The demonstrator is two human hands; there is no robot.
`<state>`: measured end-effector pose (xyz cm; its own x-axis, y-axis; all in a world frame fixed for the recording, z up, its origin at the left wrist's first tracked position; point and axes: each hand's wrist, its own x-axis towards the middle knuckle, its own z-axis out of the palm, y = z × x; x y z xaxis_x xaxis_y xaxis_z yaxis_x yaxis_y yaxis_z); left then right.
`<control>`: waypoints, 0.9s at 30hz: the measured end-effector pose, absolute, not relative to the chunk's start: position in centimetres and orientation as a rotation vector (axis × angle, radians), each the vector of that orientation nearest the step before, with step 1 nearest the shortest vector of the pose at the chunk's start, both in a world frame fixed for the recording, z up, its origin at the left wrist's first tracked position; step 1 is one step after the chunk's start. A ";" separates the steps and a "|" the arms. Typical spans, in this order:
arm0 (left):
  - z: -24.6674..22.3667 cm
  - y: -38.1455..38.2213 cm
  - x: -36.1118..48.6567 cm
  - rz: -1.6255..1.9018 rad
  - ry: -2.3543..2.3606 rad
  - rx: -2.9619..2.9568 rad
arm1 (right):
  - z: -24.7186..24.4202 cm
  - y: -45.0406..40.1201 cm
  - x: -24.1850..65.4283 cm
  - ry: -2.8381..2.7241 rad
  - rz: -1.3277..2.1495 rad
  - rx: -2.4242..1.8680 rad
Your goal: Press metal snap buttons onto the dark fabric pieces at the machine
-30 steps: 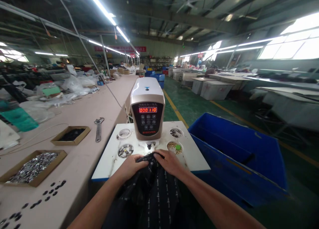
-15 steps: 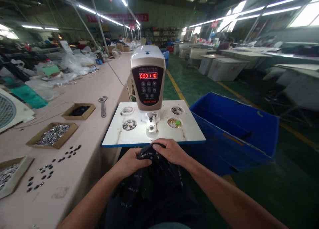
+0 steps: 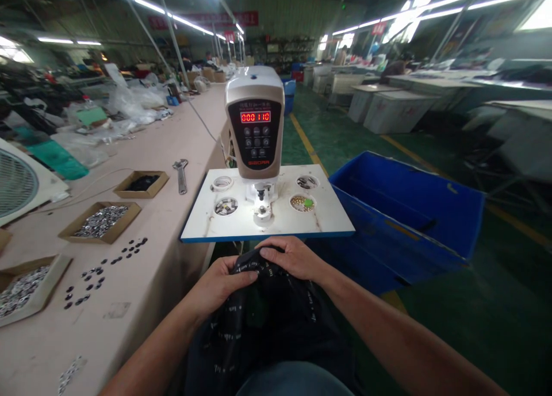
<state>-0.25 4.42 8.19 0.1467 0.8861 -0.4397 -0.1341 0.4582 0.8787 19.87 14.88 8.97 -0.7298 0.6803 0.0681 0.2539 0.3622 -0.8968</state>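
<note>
A black garment with small white lettering (image 3: 276, 310) hangs over my lap, its upper edge bunched between my hands. My left hand (image 3: 224, 281) pinches that edge from the left, thumb on top. From the right, my right hand (image 3: 291, 258) grips the same edge, its thumb pressing on the cloth. Both hands are just in front of a white board (image 3: 280, 229) with a blue front edge. Above the board stands a button machine (image 3: 255, 126) with a red display, its lit lower die (image 3: 262, 213) short of the cloth and not touching it.
On the bench (image 3: 159, 229) at left are cardboard trays of metal parts (image 3: 99, 222), loose dark snaps (image 3: 129, 249), a wrench (image 3: 181, 176) and a fan (image 3: 21, 183). A large blue bin (image 3: 405, 212) stands at right. Round wells in the board hold small parts.
The view has tipped slightly, so the machine and board appear a little higher and the bench items farther right. Both hands keep their hold on the garment, with little movement.
</note>
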 end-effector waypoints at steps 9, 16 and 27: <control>8.5 4.0 0.3 0.842 1.090 0.727 | 9.3 14.5 21.1 -2.121 1.417 -0.815; 8.8 4.2 1.0 0.876 1.098 0.660 | 8.7 13.9 21.3 -1.998 1.536 -0.839; 6.7 5.0 2.4 0.786 1.270 1.198 | 7.8 12.6 24.1 -2.016 1.873 -0.964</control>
